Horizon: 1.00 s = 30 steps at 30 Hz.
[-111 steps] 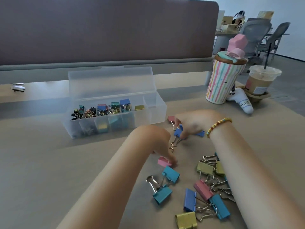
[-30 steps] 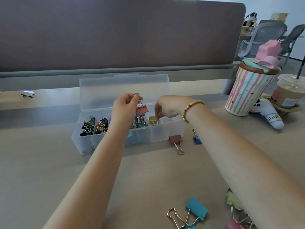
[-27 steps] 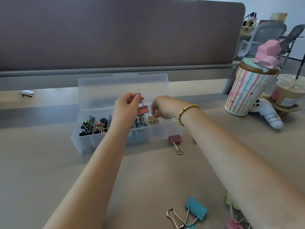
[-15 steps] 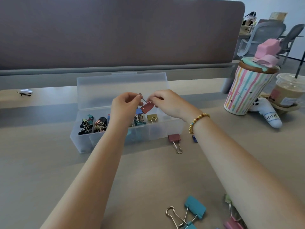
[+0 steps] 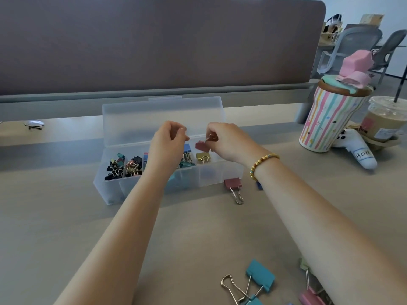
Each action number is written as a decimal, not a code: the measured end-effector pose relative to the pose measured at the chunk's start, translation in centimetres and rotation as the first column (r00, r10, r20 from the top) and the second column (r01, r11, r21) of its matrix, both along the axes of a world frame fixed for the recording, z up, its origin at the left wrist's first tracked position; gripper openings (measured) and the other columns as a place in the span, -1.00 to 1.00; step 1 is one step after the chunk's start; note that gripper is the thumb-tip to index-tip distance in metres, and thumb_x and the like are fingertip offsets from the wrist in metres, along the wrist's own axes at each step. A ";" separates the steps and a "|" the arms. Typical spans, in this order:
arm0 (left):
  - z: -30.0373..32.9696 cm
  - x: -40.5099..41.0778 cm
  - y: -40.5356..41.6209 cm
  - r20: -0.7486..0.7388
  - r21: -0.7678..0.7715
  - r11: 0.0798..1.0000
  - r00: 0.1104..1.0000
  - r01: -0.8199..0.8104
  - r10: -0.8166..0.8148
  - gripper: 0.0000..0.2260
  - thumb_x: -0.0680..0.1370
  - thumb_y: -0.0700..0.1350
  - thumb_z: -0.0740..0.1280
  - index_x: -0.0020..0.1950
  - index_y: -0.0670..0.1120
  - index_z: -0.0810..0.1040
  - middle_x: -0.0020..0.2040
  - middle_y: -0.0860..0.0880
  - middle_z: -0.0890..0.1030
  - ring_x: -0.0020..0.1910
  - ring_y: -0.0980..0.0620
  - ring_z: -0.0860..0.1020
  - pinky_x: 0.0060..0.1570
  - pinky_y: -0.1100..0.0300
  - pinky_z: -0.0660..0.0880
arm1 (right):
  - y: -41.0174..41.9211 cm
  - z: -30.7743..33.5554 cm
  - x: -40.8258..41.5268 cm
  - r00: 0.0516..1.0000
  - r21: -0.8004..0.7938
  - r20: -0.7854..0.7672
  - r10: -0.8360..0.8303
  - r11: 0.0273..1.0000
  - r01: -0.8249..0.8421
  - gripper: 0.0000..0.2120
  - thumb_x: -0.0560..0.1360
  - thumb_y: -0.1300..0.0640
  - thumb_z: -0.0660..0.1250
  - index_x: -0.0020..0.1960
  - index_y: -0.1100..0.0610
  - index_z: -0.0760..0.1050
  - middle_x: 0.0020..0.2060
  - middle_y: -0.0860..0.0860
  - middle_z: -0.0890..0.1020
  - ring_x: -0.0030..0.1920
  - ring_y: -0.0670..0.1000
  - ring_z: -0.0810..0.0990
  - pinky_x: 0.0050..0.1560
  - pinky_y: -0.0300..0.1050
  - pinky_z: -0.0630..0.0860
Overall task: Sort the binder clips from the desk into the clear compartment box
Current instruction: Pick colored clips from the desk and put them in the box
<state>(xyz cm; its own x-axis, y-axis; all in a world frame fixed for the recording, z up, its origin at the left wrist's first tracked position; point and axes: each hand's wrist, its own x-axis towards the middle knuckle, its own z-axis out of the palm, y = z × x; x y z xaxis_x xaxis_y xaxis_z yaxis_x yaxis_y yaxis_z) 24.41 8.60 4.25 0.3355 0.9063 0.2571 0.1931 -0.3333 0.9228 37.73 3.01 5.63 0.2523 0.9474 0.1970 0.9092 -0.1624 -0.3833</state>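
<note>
Head view: right hand (image 5: 229, 142) pinching red clip (image 5: 202, 146), left hand (image 5: 168, 144) curled, empty.

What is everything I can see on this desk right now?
Clear compartment box: one, translucent, lid open, mid-desk.
Sorted clips in box: many, mixed colours, left compartments.
Gold clip: one, in a compartment right of the others.
Red clip: one, held above the box.
Pink clip: one, on the desk by the box's right end.
Loose clips: several, teal, pink and green, near edge.
Striped cup: one, pastel, pink topper, far right.
Iced drink: one, beside the cup.
Left hand: fingers curled, over the box.
Right hand: pinches the red clip.
</note>
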 end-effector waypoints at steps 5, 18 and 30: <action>-0.5 0.0 -0.4 -0.108 0.136 0.991 0.994 -0.016 0.031 -0.85 0.60 -0.18 0.12 -0.03 -0.09 0.48 -0.15 -0.03 0.57 -0.37 0.15 0.39 -0.37 0.27 0.33 | 1.0 0.1 -0.2 0.986 -0.061 0.165 -0.027 0.997 0.037 -0.84 0.54 0.18 0.24 -0.02 0.14 0.60 -0.05 0.08 0.61 -0.07 0.08 0.53 -0.16 -0.16 0.38; -0.5 0.1 -0.8 -0.202 0.154 0.988 0.979 0.017 0.014 -0.83 0.60 -0.18 0.11 -0.02 -0.09 0.50 -0.13 -0.02 0.58 -0.38 0.16 0.38 -0.40 0.30 0.30 | 0.4 0.8 -1.2 0.916 -0.161 0.399 0.043 0.987 0.024 -0.79 0.55 0.29 0.14 0.17 0.22 0.39 0.04 0.17 0.55 -0.06 0.14 0.47 -0.17 -0.09 0.32; -0.3 0.3 -0.8 -0.249 0.206 0.977 0.968 0.059 -0.005 -0.81 0.59 -0.19 0.12 -0.01 -0.12 0.53 -0.09 -0.06 0.61 -0.28 0.05 0.47 -0.34 0.27 0.35 | -0.5 2.0 -0.2 0.984 -0.426 0.135 0.113 0.904 -0.045 -0.63 0.55 0.08 0.27 0.34 0.11 0.43 0.27 0.07 0.49 0.27 0.06 0.42 0.19 -0.17 0.38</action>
